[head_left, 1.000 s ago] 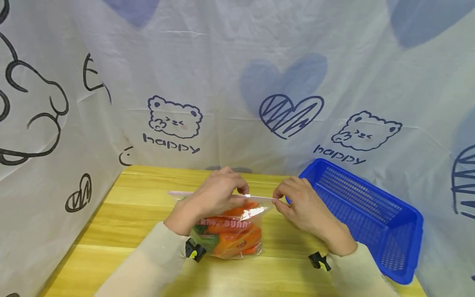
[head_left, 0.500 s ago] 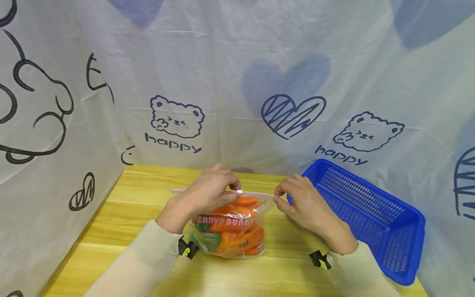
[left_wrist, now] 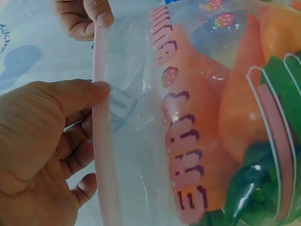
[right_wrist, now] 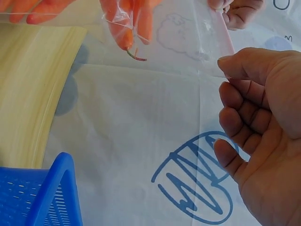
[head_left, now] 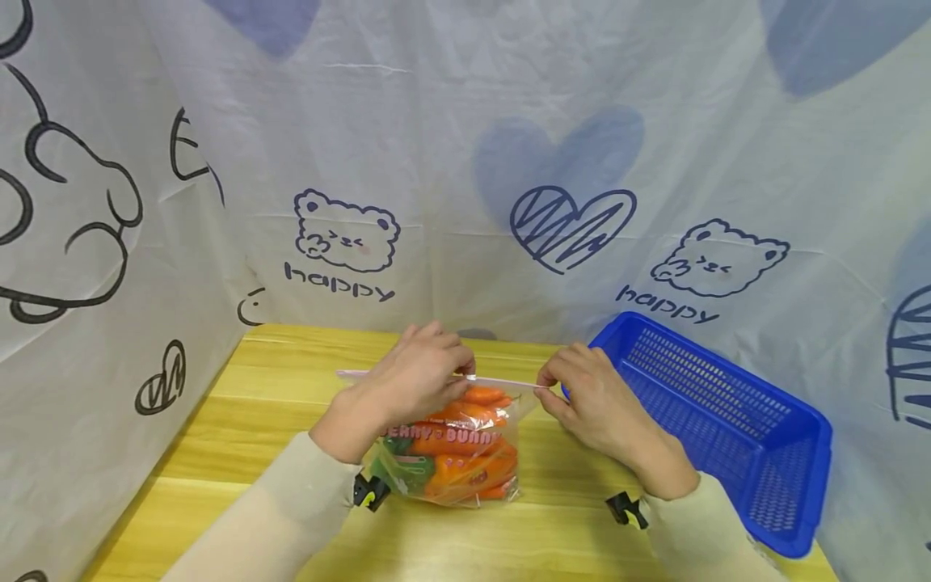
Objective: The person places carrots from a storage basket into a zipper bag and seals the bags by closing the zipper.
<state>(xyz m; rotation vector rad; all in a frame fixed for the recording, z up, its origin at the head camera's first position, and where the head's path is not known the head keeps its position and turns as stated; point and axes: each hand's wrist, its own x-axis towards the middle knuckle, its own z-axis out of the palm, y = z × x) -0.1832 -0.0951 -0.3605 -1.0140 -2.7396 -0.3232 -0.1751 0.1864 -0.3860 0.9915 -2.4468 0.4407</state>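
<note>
A clear slider zip bag (head_left: 465, 461) with pink "BERRY BUNNY" lettering holds orange vegetables (head_left: 476, 473) and dark green ones (left_wrist: 254, 183). In the head view its mouth, a pale pink strip (left_wrist: 99, 141), runs along the top. My left hand (head_left: 414, 376) pinches this strip near the white slider (head_left: 471, 377), its thumb on the near face in the left wrist view. At the strip's right end, my right hand (head_left: 600, 404) pinches the corner between thumb and index finger. The left hand partly hides the bag's upper left.
A blue perforated plastic basket (head_left: 727, 428) stands at the right, close beside my right hand. The yellow wood-grain table (head_left: 240, 453) lies under the bag. A white printed cloth (head_left: 451, 162) hangs behind and along the left.
My left hand has shifted slightly left along the strip, and the slider now sits further left too. More of the upper orange vegetables shows. The right hand stays at its corner.
</note>
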